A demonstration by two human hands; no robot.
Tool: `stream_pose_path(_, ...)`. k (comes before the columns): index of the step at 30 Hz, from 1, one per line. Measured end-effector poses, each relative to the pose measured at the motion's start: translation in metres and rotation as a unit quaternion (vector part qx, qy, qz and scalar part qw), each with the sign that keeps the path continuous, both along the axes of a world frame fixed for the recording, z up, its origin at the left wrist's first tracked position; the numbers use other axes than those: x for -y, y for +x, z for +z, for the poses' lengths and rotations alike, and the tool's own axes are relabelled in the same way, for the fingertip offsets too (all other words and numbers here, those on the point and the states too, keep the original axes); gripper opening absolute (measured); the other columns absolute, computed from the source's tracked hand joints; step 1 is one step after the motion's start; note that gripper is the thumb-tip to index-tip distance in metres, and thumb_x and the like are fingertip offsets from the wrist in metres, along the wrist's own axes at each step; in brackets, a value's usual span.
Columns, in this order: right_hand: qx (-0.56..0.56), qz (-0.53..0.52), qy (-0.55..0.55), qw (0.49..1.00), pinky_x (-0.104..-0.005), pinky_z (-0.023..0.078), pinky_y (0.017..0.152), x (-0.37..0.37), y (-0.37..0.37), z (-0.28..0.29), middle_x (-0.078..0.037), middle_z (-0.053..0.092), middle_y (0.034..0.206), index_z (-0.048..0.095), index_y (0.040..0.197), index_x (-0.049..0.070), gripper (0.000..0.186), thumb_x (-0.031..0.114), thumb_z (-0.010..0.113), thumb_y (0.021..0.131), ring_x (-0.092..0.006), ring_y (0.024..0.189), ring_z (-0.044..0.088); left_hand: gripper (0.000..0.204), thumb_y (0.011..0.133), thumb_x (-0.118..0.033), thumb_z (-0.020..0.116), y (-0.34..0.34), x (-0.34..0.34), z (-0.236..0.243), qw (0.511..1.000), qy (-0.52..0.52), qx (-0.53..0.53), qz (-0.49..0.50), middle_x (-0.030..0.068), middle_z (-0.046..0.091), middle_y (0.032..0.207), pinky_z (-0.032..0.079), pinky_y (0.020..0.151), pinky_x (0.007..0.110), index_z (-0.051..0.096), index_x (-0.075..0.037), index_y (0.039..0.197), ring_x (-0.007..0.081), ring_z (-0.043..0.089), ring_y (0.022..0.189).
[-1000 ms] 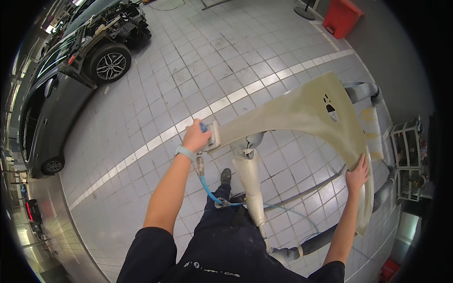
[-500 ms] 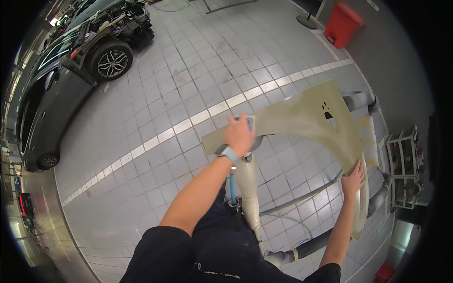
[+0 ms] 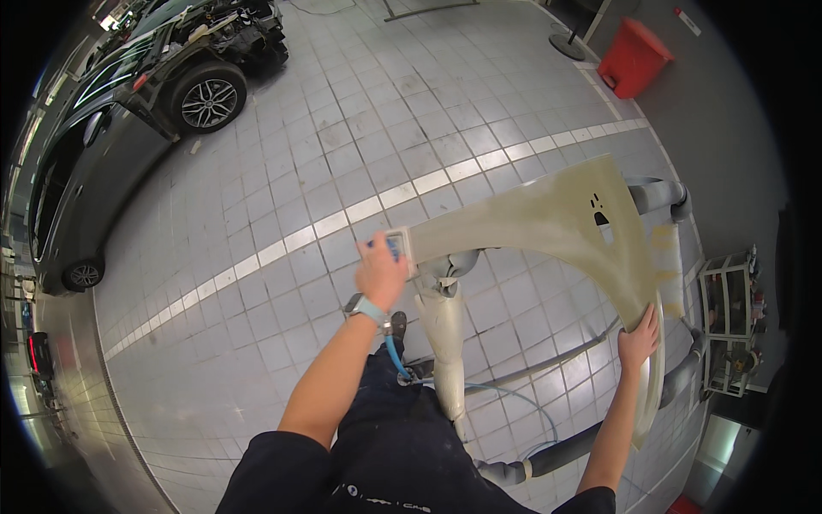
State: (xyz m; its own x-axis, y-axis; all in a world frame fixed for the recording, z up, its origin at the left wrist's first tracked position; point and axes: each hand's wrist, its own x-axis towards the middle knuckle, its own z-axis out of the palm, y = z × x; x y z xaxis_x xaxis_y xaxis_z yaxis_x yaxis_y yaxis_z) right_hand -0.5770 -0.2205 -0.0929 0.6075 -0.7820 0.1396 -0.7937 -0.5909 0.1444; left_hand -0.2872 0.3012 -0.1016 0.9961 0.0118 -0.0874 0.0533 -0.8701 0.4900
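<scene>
A car fender panel (image 3: 548, 206), dull olive-beige with paler patches, lies across padded stand arms in front of me. At its narrow left end, my left hand (image 3: 382, 274) is closed round a sander (image 3: 400, 247) with a blue body and a pale, square-edged pad. The pad meets the panel's surface; the fingers partly hide the tool. From below my left wrist, a blue hose (image 3: 392, 355) runs down. My right hand (image 3: 638, 344) rests on the fender's lower right leg, fingers stretched along its surface.
The padded stand (image 3: 655, 199) reaches out beyond the fender, and a covered post (image 3: 441, 334) rises beneath it. A grey car (image 3: 111, 171) with its front stripped stands left. At the right are a red bin (image 3: 634, 58) and a shelf rack (image 3: 728, 300).
My left hand and the sander have slid left along the fender to its narrow end. My right hand stays on the lower right leg. The view has shifted slightly.
</scene>
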Motion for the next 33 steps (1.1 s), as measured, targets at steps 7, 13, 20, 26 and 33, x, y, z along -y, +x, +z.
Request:
stream_pose_path(7, 0.007, 0.009, -0.001, 1.000, -0.0694, 0.035, 0.119, -0.003, 0.003, 0.005, -0.010, 0.041, 0.171, 0.032, 0.170, 0.018, 0.100, 0.010, 0.072, 0.079, -0.0385, 0.157, 0.039, 0.055, 0.089, -0.025, 0.080, -0.005, 0.009, 0.003, 1.000, -0.018, -0.011, 0.023, 0.0278, 0.054, 0.134, 0.062, 0.075, 0.056, 0.055, -0.011, 0.136, 0.0481, 0.075, 0.085)
stream_pose_path(13, -0.004, 0.014, -0.019, 1.000, -0.0698, 0.035, 0.119, 0.001, 0.003, 0.005, -0.010, 0.042, 0.170, 0.033, 0.170, 0.018, 0.099, 0.011, 0.072, 0.079, -0.0385, 0.155, 0.041, 0.055, 0.088, -0.023, 0.081, -0.007, 0.113, 0.043, 0.994, -0.027, 0.024, -0.104, 0.0270, 0.054, 0.132, 0.063, 0.072, 0.054, 0.056, -0.011, 0.136, 0.0461, 0.075, 0.086)
stream_pose_path(20, 0.001, 0.021, -0.037, 0.999, -0.0665, 0.039, 0.117, 0.005, -0.002, -0.004, -0.010, 0.045, 0.169, 0.035, 0.169, 0.017, 0.097, 0.010, 0.071, 0.079, -0.0380, 0.153, 0.044, 0.056, 0.088, -0.022, 0.080, 0.001, 0.042, 0.011, 0.997, -0.027, 0.025, -0.070, 0.0279, 0.054, 0.134, 0.062, 0.074, 0.055, 0.055, -0.011, 0.137, 0.0484, 0.074, 0.084)
stream_pose_path(26, 0.007, 0.019, -0.032, 0.999, -0.0662, 0.038, 0.118, 0.000, -0.001, -0.002, -0.010, 0.044, 0.169, 0.035, 0.169, 0.017, 0.098, 0.010, 0.072, 0.079, -0.0376, 0.154, 0.043, 0.054, 0.090, -0.026, 0.078, -0.014, -0.052, -0.010, 0.997, 0.005, 0.019, -0.069, 0.0248, 0.054, 0.135, 0.062, 0.073, 0.054, 0.056, -0.012, 0.137, 0.0476, 0.073, 0.083)
stream_pose_path(33, 0.002, 0.013, -0.012, 1.000, -0.0669, 0.036, 0.120, 0.002, 0.000, 0.002, -0.009, 0.043, 0.170, 0.032, 0.170, 0.018, 0.102, 0.010, 0.074, 0.078, -0.0368, 0.156, 0.040, 0.057, 0.087, -0.025, 0.081, -0.013, 0.037, 0.005, 0.994, 0.004, 0.051, -0.098, 0.0235, 0.054, 0.135, 0.062, 0.070, 0.053, 0.056, -0.013, 0.137, 0.0450, 0.074, 0.084)
